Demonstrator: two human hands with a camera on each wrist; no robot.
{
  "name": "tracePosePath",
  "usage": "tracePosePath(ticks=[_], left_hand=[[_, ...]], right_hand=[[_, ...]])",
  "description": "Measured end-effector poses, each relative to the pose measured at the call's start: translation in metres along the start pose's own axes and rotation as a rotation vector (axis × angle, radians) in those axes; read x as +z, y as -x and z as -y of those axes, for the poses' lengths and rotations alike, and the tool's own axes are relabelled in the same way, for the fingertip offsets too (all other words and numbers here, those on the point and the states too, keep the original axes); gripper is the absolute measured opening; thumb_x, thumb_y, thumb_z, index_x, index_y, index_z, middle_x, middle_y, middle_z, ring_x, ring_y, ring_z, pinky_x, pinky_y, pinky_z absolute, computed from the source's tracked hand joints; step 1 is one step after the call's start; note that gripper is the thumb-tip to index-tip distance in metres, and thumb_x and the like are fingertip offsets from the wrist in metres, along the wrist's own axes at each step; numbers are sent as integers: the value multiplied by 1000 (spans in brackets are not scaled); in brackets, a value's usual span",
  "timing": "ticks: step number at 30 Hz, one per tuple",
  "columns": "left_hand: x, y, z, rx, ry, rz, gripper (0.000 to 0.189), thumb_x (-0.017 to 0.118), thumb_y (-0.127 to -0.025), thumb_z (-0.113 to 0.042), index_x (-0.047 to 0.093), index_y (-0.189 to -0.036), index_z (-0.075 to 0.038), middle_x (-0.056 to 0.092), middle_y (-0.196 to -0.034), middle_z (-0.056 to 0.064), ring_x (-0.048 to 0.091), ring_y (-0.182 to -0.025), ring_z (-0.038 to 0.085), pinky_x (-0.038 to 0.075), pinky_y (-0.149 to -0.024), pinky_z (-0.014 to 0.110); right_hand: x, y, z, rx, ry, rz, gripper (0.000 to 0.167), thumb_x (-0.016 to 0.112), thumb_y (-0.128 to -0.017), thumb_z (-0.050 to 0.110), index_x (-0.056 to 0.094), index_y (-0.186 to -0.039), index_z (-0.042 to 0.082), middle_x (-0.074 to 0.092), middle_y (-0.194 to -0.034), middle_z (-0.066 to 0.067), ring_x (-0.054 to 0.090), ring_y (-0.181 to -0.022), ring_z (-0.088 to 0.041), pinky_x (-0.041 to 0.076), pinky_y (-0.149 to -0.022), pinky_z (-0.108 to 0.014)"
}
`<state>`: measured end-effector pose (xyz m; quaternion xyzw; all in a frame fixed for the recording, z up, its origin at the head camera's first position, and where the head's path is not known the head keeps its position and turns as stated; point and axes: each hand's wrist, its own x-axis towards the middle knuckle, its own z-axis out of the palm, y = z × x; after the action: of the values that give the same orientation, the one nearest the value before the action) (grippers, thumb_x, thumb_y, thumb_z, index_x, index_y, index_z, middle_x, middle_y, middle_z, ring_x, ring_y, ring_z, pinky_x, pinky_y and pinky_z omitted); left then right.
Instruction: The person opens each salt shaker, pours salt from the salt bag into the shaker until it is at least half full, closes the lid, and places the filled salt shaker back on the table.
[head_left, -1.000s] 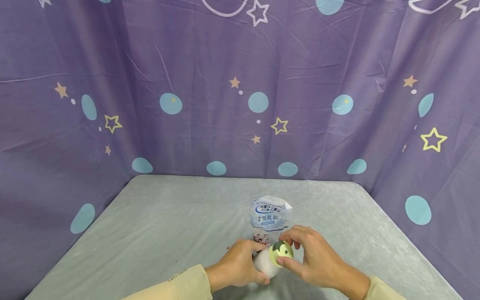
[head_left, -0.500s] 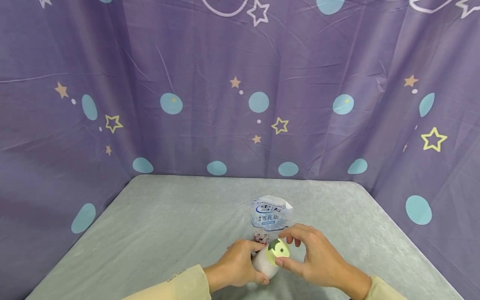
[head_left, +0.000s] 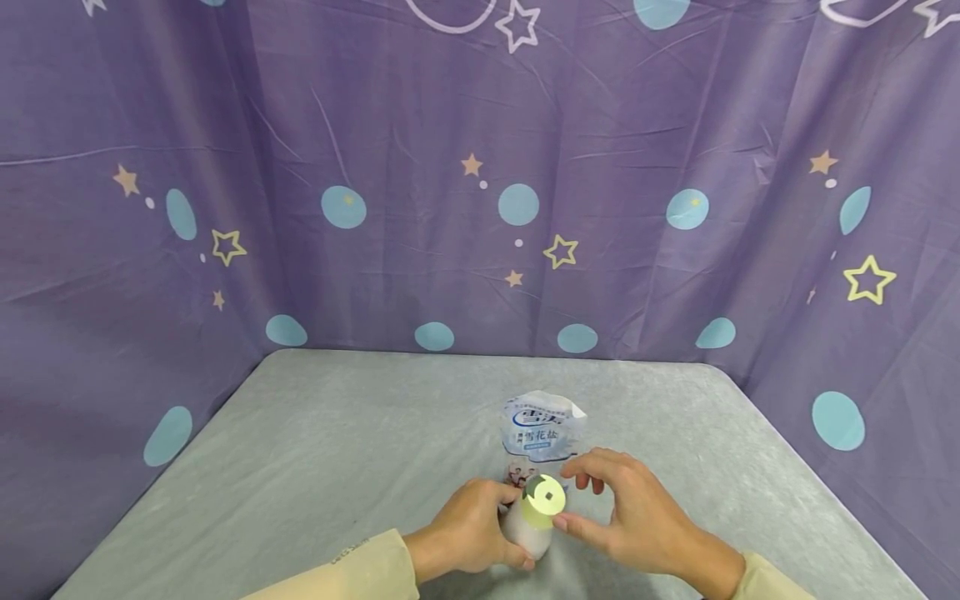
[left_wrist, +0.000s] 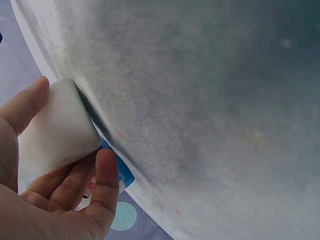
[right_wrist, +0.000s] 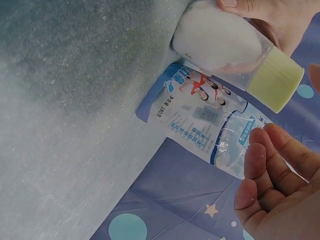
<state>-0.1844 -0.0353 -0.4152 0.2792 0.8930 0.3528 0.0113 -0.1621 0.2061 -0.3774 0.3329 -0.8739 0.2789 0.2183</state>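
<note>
My left hand (head_left: 471, 527) holds a clear salt shaker (head_left: 528, 536) filled with white salt, its thumb and fingers curled round the body. The shaker's pale yellow-green cap (head_left: 546, 497) is on, a dark patch showing on top. In the left wrist view, the shaker's base (left_wrist: 65, 125) sits between thumb and fingers. My right hand (head_left: 639, 518) hovers beside the cap with loosely bent fingers; in the right wrist view a gap separates the fingertips (right_wrist: 255, 157) from the cap (right_wrist: 276, 80). Just behind the shaker stands a blue-and-white salt bag (head_left: 542, 427), its lower part partly hidden.
A grey cloth covers the table (head_left: 360, 433). Purple curtains (head_left: 420, 167) with stars and blue spots enclose its back and both sides. Tiny reddish specks (left_wrist: 120, 135) lie on the cloth near the left hand.
The shaker has swung from leaning right to nearly upright, its cap moving left, out from between the right thumb and fingers. The right hand stays almost in place; the bag has not moved.
</note>
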Motion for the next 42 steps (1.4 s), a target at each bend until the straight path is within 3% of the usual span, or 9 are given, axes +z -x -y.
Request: tracePosePath(ticks=[15, 28, 36, 42], left_hand=[[0, 2, 6, -68, 15, 14, 43, 102, -57, -34, 76, -89, -21, 66, -79, -18, 58, -75, 0, 50, -70, 25], [-2, 8, 11, -22, 11, 12, 55, 102, -57, -34, 73, -101, -18, 66, -86, -17, 56, -76, 3, 47, -68, 24], [-15, 15, 21, -38, -32, 32, 78, 100, -62, -34, 68, -128, -7, 72, -104, -3, 61, -83, 7, 51, -73, 28], [-26, 19, 27, -61, -111, 21, 74, 92, -74, -39, 65, -133, -5, 72, -114, 2, 65, -97, 17, 54, -84, 38]], right_hand=[[1, 2, -2, -10, -13, -2, 38, 90, -79, 38, 69, -109, 30, 57, -90, 23, 51, -77, 1, 45, -65, -22], [2, 8, -8, 11, -1, 11, 34, 86, -82, 42, 69, -108, 27, 57, -91, 22, 52, -79, 1, 47, -66, -23], [1, 11, -15, 37, 47, -6, 34, 89, -80, 38, 70, -106, 27, 58, -92, 24, 53, -80, 2, 48, -68, -24], [-4, 14, -21, 83, 82, 3, 31, 88, -80, 38, 71, -104, 26, 60, -94, 25, 53, -82, 2, 49, -70, -26]])
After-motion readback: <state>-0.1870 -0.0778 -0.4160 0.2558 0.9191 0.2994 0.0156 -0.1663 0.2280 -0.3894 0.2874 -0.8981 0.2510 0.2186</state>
